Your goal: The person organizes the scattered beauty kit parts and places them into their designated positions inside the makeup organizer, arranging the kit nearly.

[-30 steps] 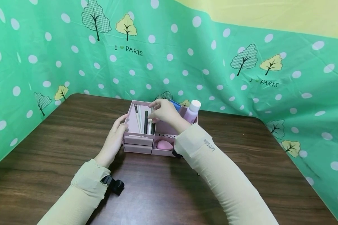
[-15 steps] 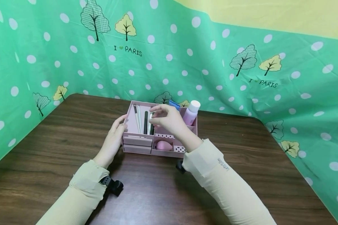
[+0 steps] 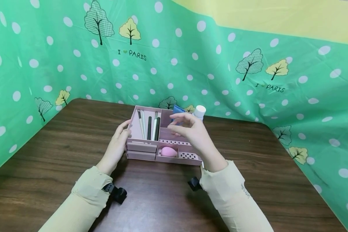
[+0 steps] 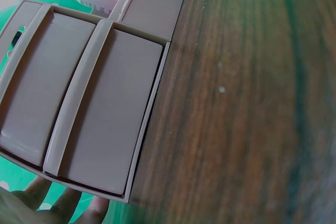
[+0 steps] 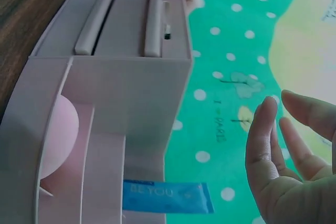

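A pink desktop organizer (image 3: 141,148) with two small front drawers stands on the table. My left hand (image 3: 116,145) rests along its left side, its fingers (image 4: 65,203) against the outer wall in the left wrist view. Several slim makeup brushes (image 3: 141,124) and dark sticks (image 3: 149,128) lean in the left compartment. My right hand (image 3: 194,133) hovers over the organizer's right half, fingers loosely bent and holding nothing. Behind it are a blue tube (image 5: 165,196) and a white-capped bottle (image 3: 200,111), both partly hidden in the head view. A pink makeup sponge (image 3: 169,152) sits in a low front compartment.
The organizer stands toward the back of the dark wooden table (image 3: 162,199). A green dotted curtain (image 3: 174,74) hangs close behind and along both sides. A black wrist camera (image 3: 119,195) sits under the left sleeve, another (image 3: 195,183) by the right.
My right hand has drawn away from the brush compartment, moving right and slightly toward me, baring the sticks there. My left hand stays against the organizer.
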{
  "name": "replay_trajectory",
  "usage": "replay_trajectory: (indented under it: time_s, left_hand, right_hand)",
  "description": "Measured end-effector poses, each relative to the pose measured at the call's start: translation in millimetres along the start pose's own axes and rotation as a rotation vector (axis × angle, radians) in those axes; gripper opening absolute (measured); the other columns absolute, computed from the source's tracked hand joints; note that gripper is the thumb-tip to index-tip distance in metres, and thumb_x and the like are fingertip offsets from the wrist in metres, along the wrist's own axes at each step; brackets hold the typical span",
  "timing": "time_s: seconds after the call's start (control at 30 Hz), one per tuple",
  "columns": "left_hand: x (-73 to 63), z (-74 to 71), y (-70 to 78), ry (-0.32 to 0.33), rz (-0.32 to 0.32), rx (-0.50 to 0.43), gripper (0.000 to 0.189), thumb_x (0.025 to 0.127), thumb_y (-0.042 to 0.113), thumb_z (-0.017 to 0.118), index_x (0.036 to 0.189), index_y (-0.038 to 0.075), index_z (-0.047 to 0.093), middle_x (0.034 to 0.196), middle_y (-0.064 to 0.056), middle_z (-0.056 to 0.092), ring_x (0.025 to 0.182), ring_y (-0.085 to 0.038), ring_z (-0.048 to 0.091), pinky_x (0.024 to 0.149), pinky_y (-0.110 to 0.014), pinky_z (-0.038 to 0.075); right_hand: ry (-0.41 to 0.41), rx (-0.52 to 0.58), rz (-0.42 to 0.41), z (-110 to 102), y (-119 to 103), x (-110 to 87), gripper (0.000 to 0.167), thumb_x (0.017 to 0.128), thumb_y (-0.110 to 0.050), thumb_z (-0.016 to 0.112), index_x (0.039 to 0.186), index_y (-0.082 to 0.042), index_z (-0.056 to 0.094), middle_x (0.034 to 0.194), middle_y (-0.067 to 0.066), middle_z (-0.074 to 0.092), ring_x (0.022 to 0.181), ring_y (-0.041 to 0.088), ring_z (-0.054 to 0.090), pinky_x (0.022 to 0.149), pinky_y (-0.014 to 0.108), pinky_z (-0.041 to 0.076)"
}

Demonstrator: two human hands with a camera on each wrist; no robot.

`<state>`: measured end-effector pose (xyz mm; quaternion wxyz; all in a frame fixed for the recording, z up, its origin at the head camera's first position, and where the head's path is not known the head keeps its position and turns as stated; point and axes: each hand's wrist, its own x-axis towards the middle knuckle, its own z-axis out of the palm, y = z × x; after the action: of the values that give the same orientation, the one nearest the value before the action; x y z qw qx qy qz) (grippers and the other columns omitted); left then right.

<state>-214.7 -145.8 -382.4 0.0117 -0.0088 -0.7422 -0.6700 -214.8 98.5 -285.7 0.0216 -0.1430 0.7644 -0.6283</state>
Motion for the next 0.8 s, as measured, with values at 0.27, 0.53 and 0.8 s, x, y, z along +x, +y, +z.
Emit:
replay_trajectory:
  time_s: [0.27,0.53,0.8]
  left_hand:
    - [0.0,0.2,-0.7,-0.005,0.008,-0.018,0.051,0.105,0.028,0.033,0.156,0.029,0.027,0.149,-0.016,0.037,0.133,-0.027,0.038,0.112,-0.047,0.026]
    - [0.4,1.3,-0.1,-0.005,0.010,-0.016,0.051,0.105,0.028,0.033,0.156,0.029,0.028,0.147,-0.017,0.039,0.129,-0.027,0.040,0.108,-0.044,0.030]
    - [1.6,1.1,-2.4,0.003,0.010,0.007,0.052,0.104,0.028,0.034,0.155,0.028,0.028,0.153,-0.015,0.034,0.135,-0.029,0.036,0.113,-0.049,0.024]
  right_hand:
    - [0.080,0.090,-0.025,-16.0,13.0,-15.4,0.038,0.088,0.001,0.069,0.125,0.003,0.059,0.087,-0.004,0.067,0.073,0.012,0.067,0.073,0.029,0.057]
    - [0.107,0.101,-0.003,-28.8,19.9,-20.9,0.033,0.090,0.001,0.066,0.122,-0.002,0.060,0.087,-0.005,0.066,0.073,0.011,0.067,0.073,0.029,0.058]
    - [0.076,0.076,0.002,-42.9,22.0,-20.4,0.035,0.089,-0.004,0.070,0.122,-0.003,0.061,0.088,-0.003,0.066,0.073,0.012,0.067,0.071,0.026,0.056]
